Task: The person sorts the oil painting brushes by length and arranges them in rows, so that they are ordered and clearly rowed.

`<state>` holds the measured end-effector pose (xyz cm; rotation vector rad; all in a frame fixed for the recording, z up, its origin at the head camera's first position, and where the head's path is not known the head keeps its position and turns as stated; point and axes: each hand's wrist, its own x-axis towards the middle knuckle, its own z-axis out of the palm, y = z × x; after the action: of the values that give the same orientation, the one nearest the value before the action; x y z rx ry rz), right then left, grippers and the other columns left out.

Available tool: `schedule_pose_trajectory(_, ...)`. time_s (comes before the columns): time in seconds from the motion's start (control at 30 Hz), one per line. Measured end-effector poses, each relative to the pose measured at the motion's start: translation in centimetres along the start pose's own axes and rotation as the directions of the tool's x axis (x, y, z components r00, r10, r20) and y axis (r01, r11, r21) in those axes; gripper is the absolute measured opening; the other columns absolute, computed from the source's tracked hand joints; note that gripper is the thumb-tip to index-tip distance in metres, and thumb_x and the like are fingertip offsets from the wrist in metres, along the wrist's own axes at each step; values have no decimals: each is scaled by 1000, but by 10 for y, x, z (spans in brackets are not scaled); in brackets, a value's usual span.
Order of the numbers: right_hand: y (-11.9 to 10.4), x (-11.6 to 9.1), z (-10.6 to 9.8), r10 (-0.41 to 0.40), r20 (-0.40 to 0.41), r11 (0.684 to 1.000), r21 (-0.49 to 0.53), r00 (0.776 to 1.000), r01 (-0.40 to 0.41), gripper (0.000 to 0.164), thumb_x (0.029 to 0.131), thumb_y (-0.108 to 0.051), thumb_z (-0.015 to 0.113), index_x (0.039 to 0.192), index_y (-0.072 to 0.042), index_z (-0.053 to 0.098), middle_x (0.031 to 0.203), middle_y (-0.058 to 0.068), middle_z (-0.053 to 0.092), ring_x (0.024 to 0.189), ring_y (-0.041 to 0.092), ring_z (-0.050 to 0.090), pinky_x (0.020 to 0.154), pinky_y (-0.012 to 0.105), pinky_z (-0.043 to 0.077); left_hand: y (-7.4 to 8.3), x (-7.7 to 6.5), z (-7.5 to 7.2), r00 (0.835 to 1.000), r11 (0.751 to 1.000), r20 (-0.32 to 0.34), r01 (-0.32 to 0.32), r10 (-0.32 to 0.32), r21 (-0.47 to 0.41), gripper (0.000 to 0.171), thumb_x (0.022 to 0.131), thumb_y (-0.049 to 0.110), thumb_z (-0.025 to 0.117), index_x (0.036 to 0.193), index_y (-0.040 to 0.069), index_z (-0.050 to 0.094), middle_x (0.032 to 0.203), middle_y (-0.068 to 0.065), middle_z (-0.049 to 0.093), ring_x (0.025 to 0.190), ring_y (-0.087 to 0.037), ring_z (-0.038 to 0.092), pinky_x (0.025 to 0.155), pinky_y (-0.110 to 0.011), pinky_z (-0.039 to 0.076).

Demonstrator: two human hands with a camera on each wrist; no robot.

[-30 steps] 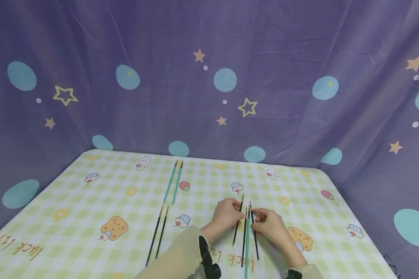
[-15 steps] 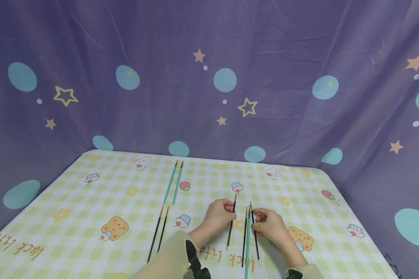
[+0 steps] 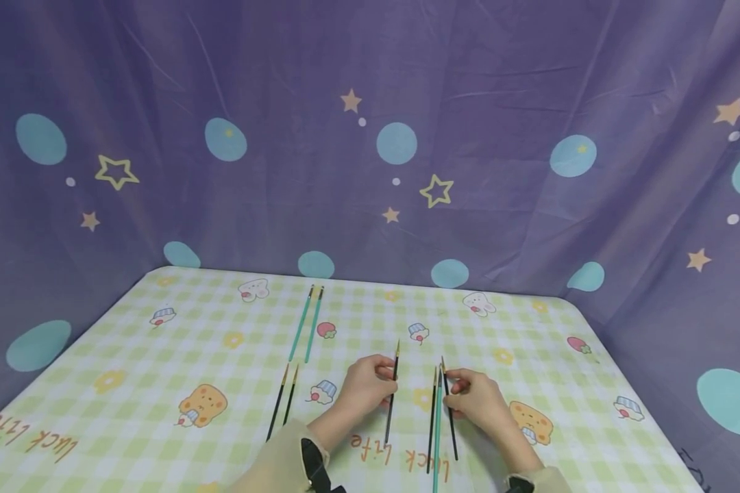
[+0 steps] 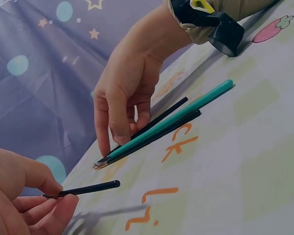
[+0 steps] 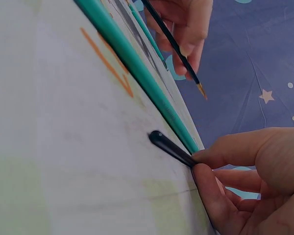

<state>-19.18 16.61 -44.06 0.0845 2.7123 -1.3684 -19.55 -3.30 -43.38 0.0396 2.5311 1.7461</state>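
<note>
My left hand (image 3: 364, 389) pinches a slim black paintbrush (image 3: 390, 418) between thumb and fingers, bristles pointing away from me. In the left wrist view the black handle (image 4: 95, 188) of that brush sticks out over the cloth, its shadow below. My right hand (image 3: 482, 402) pinches another black paintbrush (image 3: 452, 435) near its bristle end; the right wrist view shows its dark handle end (image 5: 169, 147) between thumb and finger. Just left of it lie a teal paintbrush (image 3: 438, 431) and one more black paintbrush (image 3: 432, 441), nearly side by side.
Two teal paintbrushes (image 3: 313, 329) lie side by side toward the back, left of centre. Closer to me are two black paintbrushes (image 3: 290, 397), partly covered by the left sleeve (image 3: 277, 459). A green checked cloth (image 3: 129, 424) covers the table; a purple curtain (image 3: 321, 205) hangs behind.
My left hand has moved left, carrying the black paintbrush away from the group by the right hand. The right hand has stayed in place on its brush.
</note>
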Motion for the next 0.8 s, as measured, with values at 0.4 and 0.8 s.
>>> schedule_pose_trajectory(0.4, 1, 0, 0, -9, -1, 1000, 10, 1000, 9, 48, 69, -1, 70, 116, -1, 59, 76, 3, 54, 55, 11, 56, 49, 24, 52, -6, -17, -26, 1000, 1000, -11, 5, -5, -16, 40, 69, -3, 59, 109, -2, 60, 84, -9, 59, 56, -12, 56, 45, -28, 51)
schedule_pose_trajectory(0.8, 1, -1, 0, -23, -2, 1000, 7, 1000, 23, 49, 69, 0, 69, 116, 0, 59, 75, 3, 54, 55, 11, 55, 49, 24, 52, -11, -31, -60, 999, 999, -18, 37, -37, 40, 44, 71, -3, 59, 115, 0, 58, 86, -8, 61, 52, -13, 56, 46, -28, 52)
